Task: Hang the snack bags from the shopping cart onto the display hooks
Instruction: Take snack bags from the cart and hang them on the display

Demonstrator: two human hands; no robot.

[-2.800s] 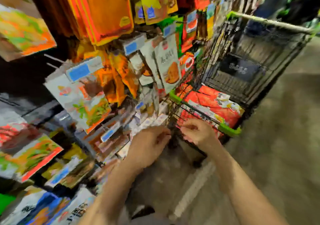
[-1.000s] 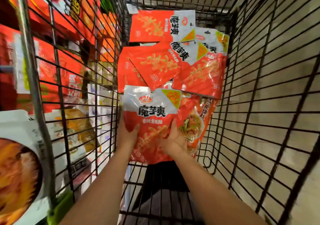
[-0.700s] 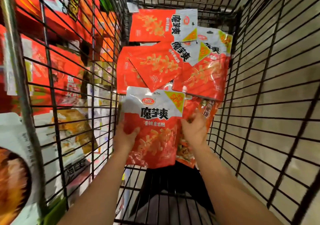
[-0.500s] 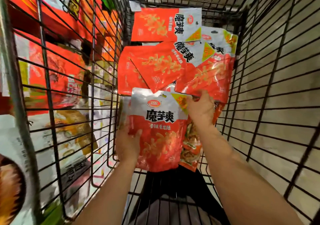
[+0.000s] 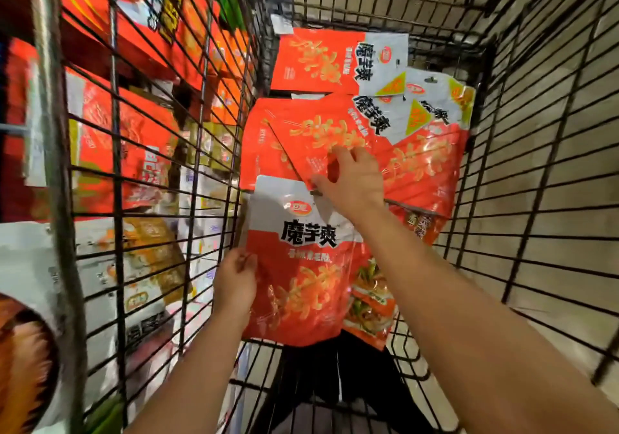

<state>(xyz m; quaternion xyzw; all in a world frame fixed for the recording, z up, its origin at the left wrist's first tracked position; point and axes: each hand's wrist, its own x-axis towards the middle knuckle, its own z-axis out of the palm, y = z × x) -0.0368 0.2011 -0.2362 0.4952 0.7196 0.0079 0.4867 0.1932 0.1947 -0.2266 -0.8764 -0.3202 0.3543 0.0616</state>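
The near bag point(image 5: 301, 266) – red and white – stands at the near end of the cart point(image 5: 536, 165), with the left hand point(image 5: 234, 283) pinching its left edge. The right hand point(image 5: 351, 182) lies on the next bag point(image 5: 308, 139) behind it, fingers curled on that bag's lower edge. More bags point(image 5: 335, 62) lie toward the far end of the cart, and packets point(image 5: 134, 152) show through the left wall.
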